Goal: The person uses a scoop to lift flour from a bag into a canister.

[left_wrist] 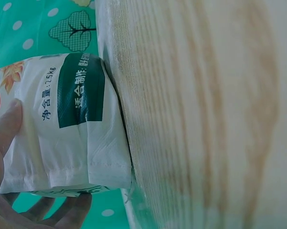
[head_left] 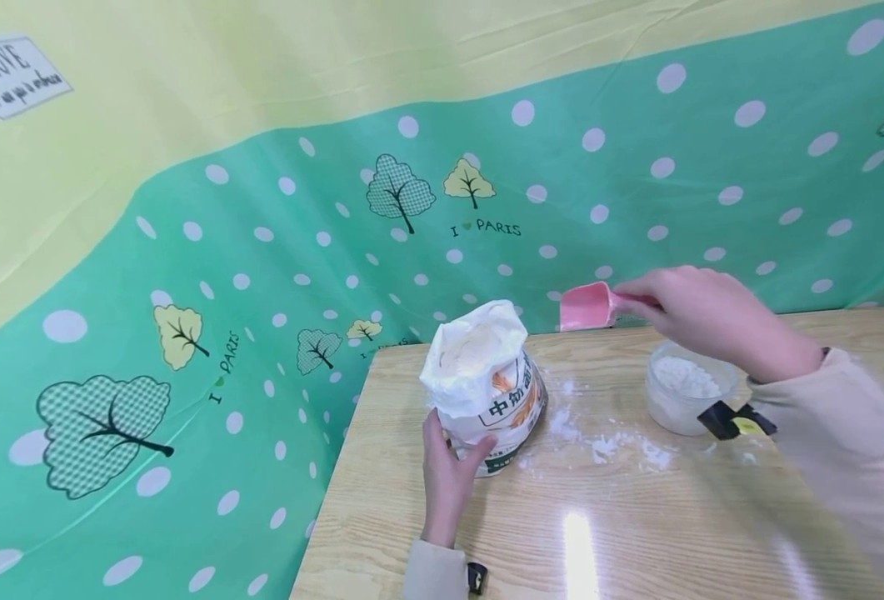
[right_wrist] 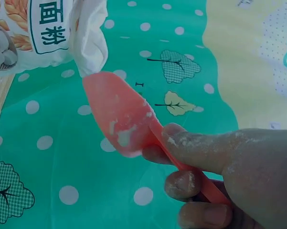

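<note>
From where I stand, the work looks like scooping flour between bag and bowl. The left hand (head_left: 449,475) grips the lower left side of a white printed flour bag with a rolled-down mouth (head_left: 486,387), thumb across its front; the bag stands mid-frame, leaning a little. The right hand (head_left: 711,312) grips the handle of a small pink plastic scoop (head_left: 587,307), held up right of the bag's mouth; its blade carries smears of powder, and I see no heap on it. I'd keep that left grip firm so the bag cannot tip, enter the mouth from above without catching the soft rim, and carry each load level and low, since white powder (head_left: 606,448) already lies spilled between bag and bowl. The round clear bowl (head_left: 674,414), partly filled with white powder, sits at right of centre beneath the right forearm; the black wrist strap (head_left: 737,421) appears close to it and could snag the rim. As for room, the pale wooden table's (head_left: 651,525) left edge and the green dotted cloth (head_left: 561,183) behind crowd the bag, so the roomiest wood for moving is at lower centre.
</note>
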`<action>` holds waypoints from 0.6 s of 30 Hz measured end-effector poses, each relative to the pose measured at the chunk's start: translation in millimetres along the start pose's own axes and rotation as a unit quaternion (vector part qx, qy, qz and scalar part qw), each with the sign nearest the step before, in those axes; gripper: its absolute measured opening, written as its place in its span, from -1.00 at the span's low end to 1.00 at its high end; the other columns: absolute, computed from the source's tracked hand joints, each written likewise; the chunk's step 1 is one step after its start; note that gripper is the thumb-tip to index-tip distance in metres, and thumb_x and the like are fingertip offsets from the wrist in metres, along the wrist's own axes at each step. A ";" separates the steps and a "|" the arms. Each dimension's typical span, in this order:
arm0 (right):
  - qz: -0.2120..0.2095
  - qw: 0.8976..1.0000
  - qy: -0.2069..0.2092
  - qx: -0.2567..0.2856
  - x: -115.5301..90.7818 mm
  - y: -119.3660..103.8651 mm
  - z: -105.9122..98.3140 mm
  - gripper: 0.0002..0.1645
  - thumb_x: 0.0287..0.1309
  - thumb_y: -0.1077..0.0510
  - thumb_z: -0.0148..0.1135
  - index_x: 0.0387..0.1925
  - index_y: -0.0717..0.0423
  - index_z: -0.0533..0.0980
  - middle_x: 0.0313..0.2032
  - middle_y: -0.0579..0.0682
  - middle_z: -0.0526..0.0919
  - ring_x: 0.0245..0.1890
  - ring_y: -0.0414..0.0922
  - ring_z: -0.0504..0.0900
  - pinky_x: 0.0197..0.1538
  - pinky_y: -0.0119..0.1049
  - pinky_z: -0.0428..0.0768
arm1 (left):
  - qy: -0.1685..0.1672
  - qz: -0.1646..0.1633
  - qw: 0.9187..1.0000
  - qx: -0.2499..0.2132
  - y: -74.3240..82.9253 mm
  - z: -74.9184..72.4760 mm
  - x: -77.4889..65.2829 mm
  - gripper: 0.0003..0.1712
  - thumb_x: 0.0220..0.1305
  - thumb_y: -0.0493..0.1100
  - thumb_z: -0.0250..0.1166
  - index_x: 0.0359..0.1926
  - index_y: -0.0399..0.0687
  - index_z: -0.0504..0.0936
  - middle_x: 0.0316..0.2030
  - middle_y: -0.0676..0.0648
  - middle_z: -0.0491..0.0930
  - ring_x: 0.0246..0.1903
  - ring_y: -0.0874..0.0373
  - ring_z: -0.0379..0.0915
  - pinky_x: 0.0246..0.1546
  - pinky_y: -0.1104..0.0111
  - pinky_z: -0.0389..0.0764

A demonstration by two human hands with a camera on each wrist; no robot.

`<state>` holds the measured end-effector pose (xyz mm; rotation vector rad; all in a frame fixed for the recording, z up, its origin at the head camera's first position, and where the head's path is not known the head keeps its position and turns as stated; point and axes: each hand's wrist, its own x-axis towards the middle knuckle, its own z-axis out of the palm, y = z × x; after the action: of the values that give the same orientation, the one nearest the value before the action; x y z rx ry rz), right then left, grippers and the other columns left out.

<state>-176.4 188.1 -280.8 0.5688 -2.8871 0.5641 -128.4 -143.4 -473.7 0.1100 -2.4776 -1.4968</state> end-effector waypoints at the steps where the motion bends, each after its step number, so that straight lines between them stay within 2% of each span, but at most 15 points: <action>1: -0.003 1.000 0.008 -0.003 0.9 -2.2 1.4 -0.68 0.36 0.00 0.21 0.01 0.04 0.67 -0.36 -0.02 0.73 -0.44 -0.14 0.55 -0.38 -0.15 0.55 | -0.001 0.000 1.000 0.001 0.2 -0.1 0.0 0.03 0.00 0.09 0.55 0.42 0.07 0.20 0.30 -0.05 0.33 0.32 -0.08 0.30 0.36 -0.07 0.37; 5: -0.015 0.998 0.050 -0.024 5.5 -11.5 7.8 -0.75 0.35 0.00 0.22 -0.11 0.04 0.69 -0.54 -0.11 0.56 -0.54 -0.13 0.43 -0.50 -0.21 0.42 | 0.000 0.004 1.000 0.005 1.5 -0.2 0.4 0.02 0.01 0.09 0.55 0.41 0.06 0.20 0.30 -0.06 0.33 0.31 -0.08 0.31 0.35 -0.05 0.39; 10: -0.046 0.993 0.099 -0.044 12.2 -23.3 14.8 -0.85 0.31 0.07 0.28 -0.24 0.04 0.67 -0.48 -0.07 0.61 -0.51 -0.09 0.51 -0.52 -0.16 0.51 | 0.007 0.009 1.000 0.012 2.2 0.1 0.9 0.01 0.00 0.07 0.56 0.40 0.04 0.22 0.28 -0.07 0.35 0.28 -0.08 0.34 0.33 -0.04 0.42; 14: -0.061 0.988 0.132 -0.060 16.4 -30.7 19.4 -0.79 0.25 0.12 0.34 -0.11 0.06 0.70 -0.43 -0.03 0.66 -0.51 -0.08 0.57 -0.54 -0.14 0.57 | 0.008 0.007 1.000 0.015 1.6 0.1 0.8 0.01 -0.01 0.09 0.56 0.40 0.05 0.23 0.28 -0.06 0.35 0.29 -0.07 0.34 0.34 -0.03 0.42; 18: -0.067 0.985 0.143 -0.068 20.9 -36.6 24.3 -0.78 0.25 0.14 0.34 -0.09 0.06 0.70 -0.57 -0.06 0.52 -0.62 -0.12 0.42 -0.64 -0.26 0.42 | 0.007 0.006 1.000 0.015 1.1 0.4 1.1 0.02 -0.01 0.10 0.55 0.40 0.06 0.22 0.28 -0.06 0.35 0.29 -0.07 0.34 0.33 -0.02 0.43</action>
<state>-182.9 140.2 -286.5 0.6007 -2.5696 0.3890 -129.5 -142.7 -472.8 0.1104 -2.4860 -1.4487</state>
